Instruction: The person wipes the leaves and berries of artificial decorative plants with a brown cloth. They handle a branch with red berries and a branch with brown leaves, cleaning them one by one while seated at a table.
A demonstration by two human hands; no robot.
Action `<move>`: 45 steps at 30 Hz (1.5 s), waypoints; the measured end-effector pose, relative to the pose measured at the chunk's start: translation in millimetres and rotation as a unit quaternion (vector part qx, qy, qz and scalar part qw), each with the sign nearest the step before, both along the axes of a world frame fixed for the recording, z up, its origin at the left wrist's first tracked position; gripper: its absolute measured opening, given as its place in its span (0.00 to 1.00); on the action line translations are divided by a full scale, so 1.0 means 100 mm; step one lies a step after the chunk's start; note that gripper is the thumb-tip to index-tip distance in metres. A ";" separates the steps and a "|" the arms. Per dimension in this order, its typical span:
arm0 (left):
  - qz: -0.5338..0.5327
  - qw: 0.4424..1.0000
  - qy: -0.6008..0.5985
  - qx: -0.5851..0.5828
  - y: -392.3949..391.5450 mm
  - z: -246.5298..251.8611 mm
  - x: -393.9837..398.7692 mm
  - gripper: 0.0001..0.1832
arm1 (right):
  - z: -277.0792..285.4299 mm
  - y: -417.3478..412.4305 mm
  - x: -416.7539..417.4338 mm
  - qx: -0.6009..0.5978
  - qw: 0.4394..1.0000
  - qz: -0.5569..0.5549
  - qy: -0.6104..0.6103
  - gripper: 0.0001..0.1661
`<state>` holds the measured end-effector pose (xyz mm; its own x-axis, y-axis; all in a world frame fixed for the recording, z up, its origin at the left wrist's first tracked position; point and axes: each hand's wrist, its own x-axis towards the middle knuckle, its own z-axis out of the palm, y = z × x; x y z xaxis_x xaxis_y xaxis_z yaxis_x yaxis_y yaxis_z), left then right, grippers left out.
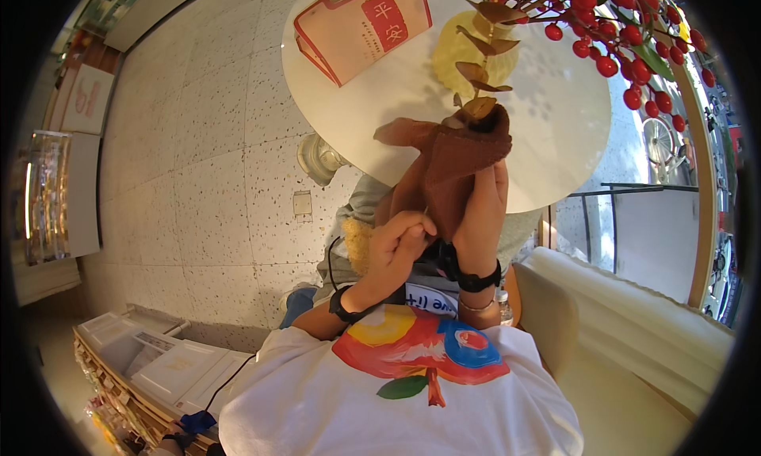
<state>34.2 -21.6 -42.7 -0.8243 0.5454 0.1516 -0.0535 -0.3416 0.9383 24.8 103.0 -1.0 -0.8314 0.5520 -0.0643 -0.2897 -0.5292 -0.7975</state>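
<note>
A brown fabric item (452, 171) with a seam along its edge is held up in front of my body, over the near rim of the round table. My right hand (484, 203) grips its right side from below, with the thumb partly hidden behind the cloth. At the lower front of the cloth, the fingers of my left hand (401, 242) are pinched together; a thin pale line shows above them, too small to name. A fuzzy yellow piece (357, 246) lies on my lap beside my left hand.
On the round white table (553, 159) are a pink and red paper bag (362, 31) bearing writing and a yellow ribbed object (446, 55). Branches with red berries (606, 67) overhang its right side. A chair (547, 313) and a white curtain (630, 301) are at the right.
</note>
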 end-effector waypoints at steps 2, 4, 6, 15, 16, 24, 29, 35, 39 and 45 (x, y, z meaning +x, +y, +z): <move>-0.001 1.000 -0.023 0.010 0.00 0.03 0.00 0.12 | 0.01 0.01 -0.02 -0.006 1.000 -0.024 -0.012 0.18; -0.012 0.999 -0.025 -0.016 -0.03 -0.01 0.04 0.12 | 0.01 0.06 -0.03 0.036 0.999 -0.026 -0.011 0.19; -0.008 0.999 -0.027 -0.029 -0.05 -0.03 0.07 0.12 | 0.02 0.06 -0.03 0.058 0.998 -0.032 -0.008 0.20; 0.021 0.998 -0.061 0.022 -0.03 -0.02 0.01 0.12 | -0.23 0.14 0.24 0.110 0.990 -0.046 -0.070 0.22; 0.017 0.997 -0.067 0.029 -0.05 -0.03 -0.02 0.12 | -0.26 0.13 0.32 0.249 0.962 -0.020 -0.112 0.23; 0.125 0.983 0.045 -0.123 0.03 -0.06 -0.11 0.10 | -0.03 -0.18 0.12 0.202 0.970 0.137 0.009 0.26; -0.101 0.975 -0.133 -0.144 -0.23 -0.36 -0.13 0.11 | -0.06 -0.07 0.12 0.263 0.961 0.089 -0.010 0.25; 0.027 0.991 -0.076 -0.111 -0.51 -0.23 -0.40 0.16 | -0.04 0.00 0.15 0.362 0.931 0.035 -0.037 0.20; 0.193 0.979 0.056 0.031 -0.58 0.15 -0.65 0.18 | 0.05 -0.07 0.12 0.270 0.959 0.085 -0.033 0.19; 0.186 0.975 0.086 -0.083 -0.13 0.49 -0.58 0.03 | 0.12 -0.21 0.13 0.355 0.923 0.135 -0.062 0.18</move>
